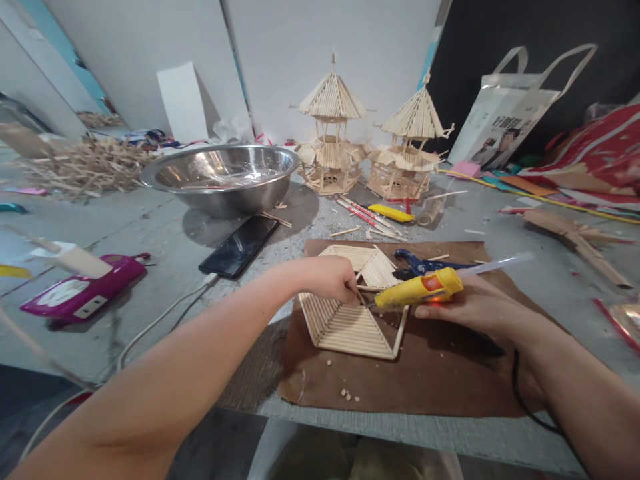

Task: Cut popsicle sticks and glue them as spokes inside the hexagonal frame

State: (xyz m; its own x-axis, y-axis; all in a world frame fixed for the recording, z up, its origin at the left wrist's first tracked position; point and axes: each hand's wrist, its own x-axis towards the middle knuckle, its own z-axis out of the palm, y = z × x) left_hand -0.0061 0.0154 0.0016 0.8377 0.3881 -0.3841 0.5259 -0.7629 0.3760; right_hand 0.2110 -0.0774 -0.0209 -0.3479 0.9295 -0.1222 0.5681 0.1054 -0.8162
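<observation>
A hexagonal panel of thin wooden sticks point(350, 328) lies on a brown mat point(400, 390), partly filled with rows of sticks and open at its right side. Over its middle, my left hand point(333, 279) is closed in a pinch, fingertips low beside the centre; what they hold is hidden. My right hand point(470, 308) grips a yellow hot glue gun point(420, 288), a clear glue stick out of its back and a red light glowing underneath. The gun's nozzle points left, close to my left fingertips. Blue-handled cutters point(420, 262) lie just behind the gun.
Two stick pagoda models point(333, 160) point(407, 157) stand at the back. A steel basin point(225, 193), a phone point(240, 247) with its cable, and a purple power strip point(95, 287) are on the left. A yellow utility knife point(391, 213) lies behind the mat; a white bag point(505, 120) stands back right.
</observation>
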